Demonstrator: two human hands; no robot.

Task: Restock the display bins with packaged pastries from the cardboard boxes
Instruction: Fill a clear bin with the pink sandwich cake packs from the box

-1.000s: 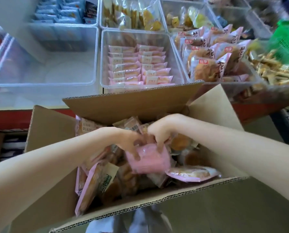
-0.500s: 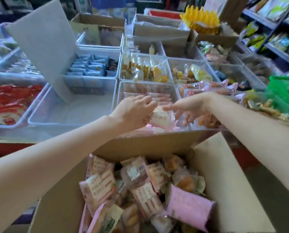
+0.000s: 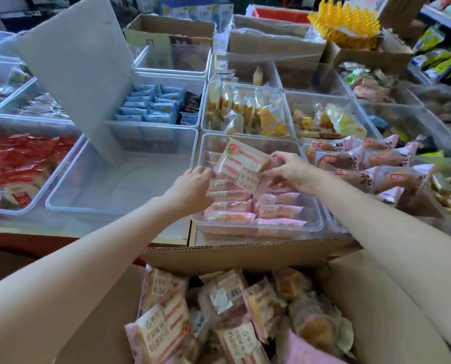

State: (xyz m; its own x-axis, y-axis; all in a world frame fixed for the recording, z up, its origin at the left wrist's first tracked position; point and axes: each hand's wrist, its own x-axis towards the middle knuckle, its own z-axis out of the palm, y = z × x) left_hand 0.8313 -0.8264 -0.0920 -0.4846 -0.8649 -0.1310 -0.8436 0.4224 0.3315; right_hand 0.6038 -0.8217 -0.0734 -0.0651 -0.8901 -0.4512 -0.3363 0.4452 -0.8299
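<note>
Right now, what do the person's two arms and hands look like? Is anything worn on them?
Both forearms are bare, with no sleeve in view. The left hand and the right hand show no glove, ring, watch or bracelet.

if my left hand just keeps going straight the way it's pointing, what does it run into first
Probably the pink pastry packet held over the clear bin: the left hand points up and right, fingertips already at its lower left edge. Depth is hard to judge.

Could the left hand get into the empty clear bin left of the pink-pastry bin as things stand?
Probably yes: the left hand is right beside the empty bin, whose top is open; the tilted grey board covers only its far corner.
</note>
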